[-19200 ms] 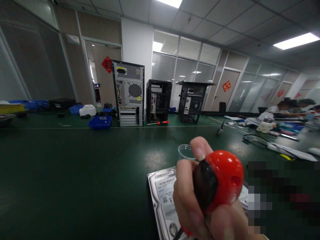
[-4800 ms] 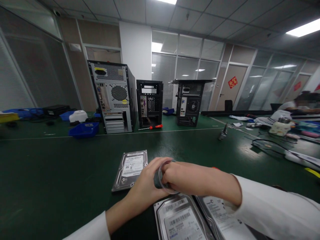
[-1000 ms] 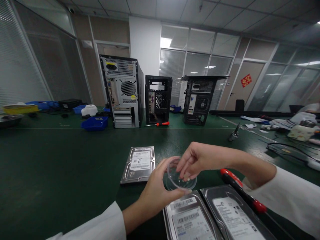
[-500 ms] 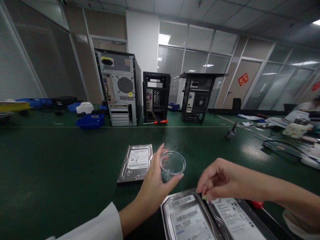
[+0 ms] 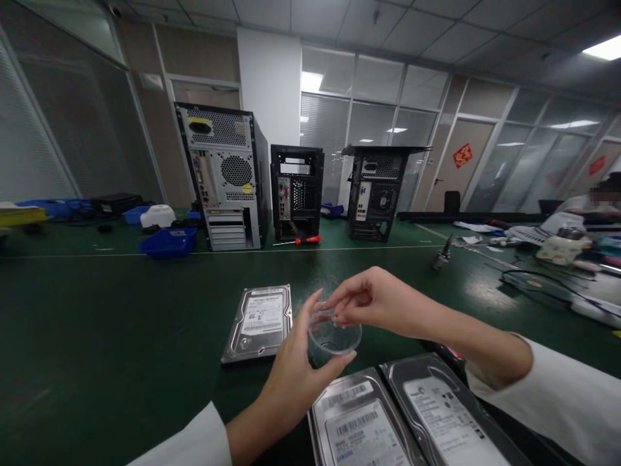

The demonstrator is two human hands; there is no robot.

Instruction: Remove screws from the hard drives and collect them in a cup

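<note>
My left hand (image 5: pixel 305 362) is wrapped round a small clear plastic cup (image 5: pixel 334 338) above the green table. Over the cup's rim my right hand (image 5: pixel 366 301) is pinched closed, fingertips pointing down into it; whatever they hold is too small to name. A hard drive (image 5: pixel 259 320) lies label up on the table, left of the cup. Two more hard drives lie side by side close to me: a silver one (image 5: pixel 363 421) and a darker one (image 5: pixel 449 414), partly beneath my right forearm.
Three computer cases stand along the back: a large one (image 5: pixel 228 178), a small open-framed one (image 5: pixel 297 191) and one with a raised top (image 5: pixel 376 191). A red-handled screwdriver (image 5: pixel 306 240) lies before them. A blue tray (image 5: pixel 169 243) sits back left, a pointed tool (image 5: pixel 442 254) right. A person (image 5: pixel 599 194) is far right.
My right hand has moved up and left from the darker hard drive to over the cup. My left hand still holds the cup in nearly the same place. The view has shifted slightly.
</note>
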